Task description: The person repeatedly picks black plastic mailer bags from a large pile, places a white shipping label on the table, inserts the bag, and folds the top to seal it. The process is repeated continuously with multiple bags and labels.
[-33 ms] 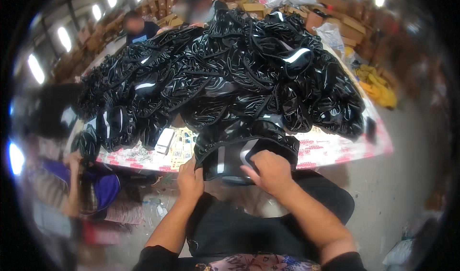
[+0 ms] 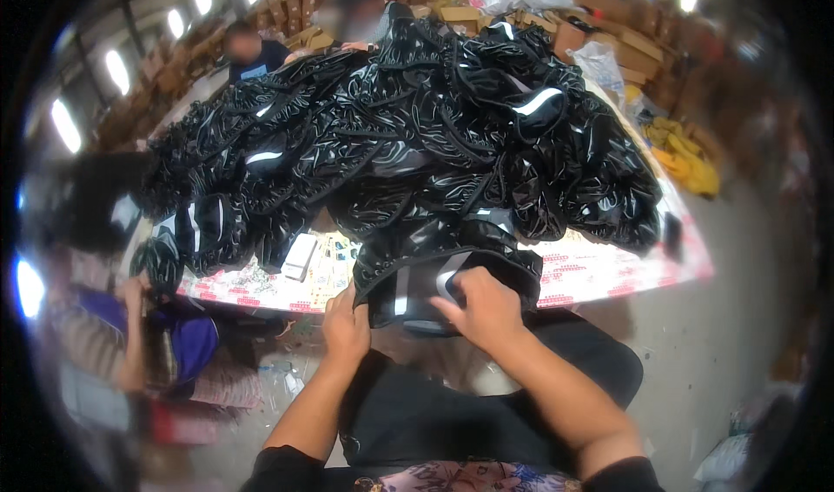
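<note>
Both hands (image 2: 417,318) grip a glossy black piece (image 2: 434,266) lying crosswise, left-to-right.

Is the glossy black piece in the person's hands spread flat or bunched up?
Bunched. The glossy black piece hangs crumpled over the table edge, left hand gripping its lower edge, right hand pressing its front.
</note>
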A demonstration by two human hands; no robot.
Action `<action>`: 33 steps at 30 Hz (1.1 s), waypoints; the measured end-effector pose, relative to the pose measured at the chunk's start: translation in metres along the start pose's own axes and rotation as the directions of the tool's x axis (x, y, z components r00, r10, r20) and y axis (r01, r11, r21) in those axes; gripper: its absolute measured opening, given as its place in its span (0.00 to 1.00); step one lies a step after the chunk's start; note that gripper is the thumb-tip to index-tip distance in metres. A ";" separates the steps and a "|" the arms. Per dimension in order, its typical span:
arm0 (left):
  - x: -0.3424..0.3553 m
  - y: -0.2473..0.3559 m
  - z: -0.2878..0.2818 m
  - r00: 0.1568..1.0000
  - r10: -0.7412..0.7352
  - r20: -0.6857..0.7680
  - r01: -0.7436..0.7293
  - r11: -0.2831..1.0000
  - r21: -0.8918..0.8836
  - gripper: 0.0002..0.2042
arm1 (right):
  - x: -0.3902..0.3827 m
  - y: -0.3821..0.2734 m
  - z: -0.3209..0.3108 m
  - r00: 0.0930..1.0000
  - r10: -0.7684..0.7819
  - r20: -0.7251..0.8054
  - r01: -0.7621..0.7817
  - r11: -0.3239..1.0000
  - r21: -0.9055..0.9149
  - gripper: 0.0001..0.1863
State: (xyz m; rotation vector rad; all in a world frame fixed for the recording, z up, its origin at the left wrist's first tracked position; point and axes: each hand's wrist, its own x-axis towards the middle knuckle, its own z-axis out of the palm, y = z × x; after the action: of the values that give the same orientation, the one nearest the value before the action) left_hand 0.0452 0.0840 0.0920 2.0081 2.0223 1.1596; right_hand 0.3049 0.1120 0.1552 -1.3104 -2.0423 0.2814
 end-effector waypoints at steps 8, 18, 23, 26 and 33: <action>-0.001 -0.014 0.006 0.995 -0.080 -0.062 0.063 0.971 -0.231 0.23 | 0.024 0.084 0.036 0.653 0.616 0.441 -0.757 0.507 0.412 0.12; -0.032 -0.011 0.020 0.998 -0.056 -0.007 0.055 0.991 -0.126 0.24 | -0.004 0.051 0.036 0.951 0.301 -0.075 -0.305 0.952 -0.037 0.09; -0.030 -0.002 0.028 1.000 -0.018 0.003 0.018 0.978 -0.209 0.22 | -0.012 0.014 0.010 0.926 -0.299 -0.229 0.260 0.948 -0.183 0.16; -0.035 -0.007 0.028 0.999 -0.001 0.037 0.009 0.980 -0.197 0.25 | 0.027 -0.015 -0.014 0.848 -0.433 -0.307 0.373 0.897 -0.236 0.21; -0.044 -0.014 0.032 0.995 -0.098 0.031 0.103 0.935 -0.339 0.30 | 0.012 0.038 0.002 0.880 -0.474 -0.039 0.469 0.879 -0.090 0.13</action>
State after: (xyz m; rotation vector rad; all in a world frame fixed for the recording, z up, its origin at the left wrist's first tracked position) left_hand 0.0571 0.0619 0.0414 1.7207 1.7462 1.3589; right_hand 0.3281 0.1408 0.1395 -0.8084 -2.2606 -0.0624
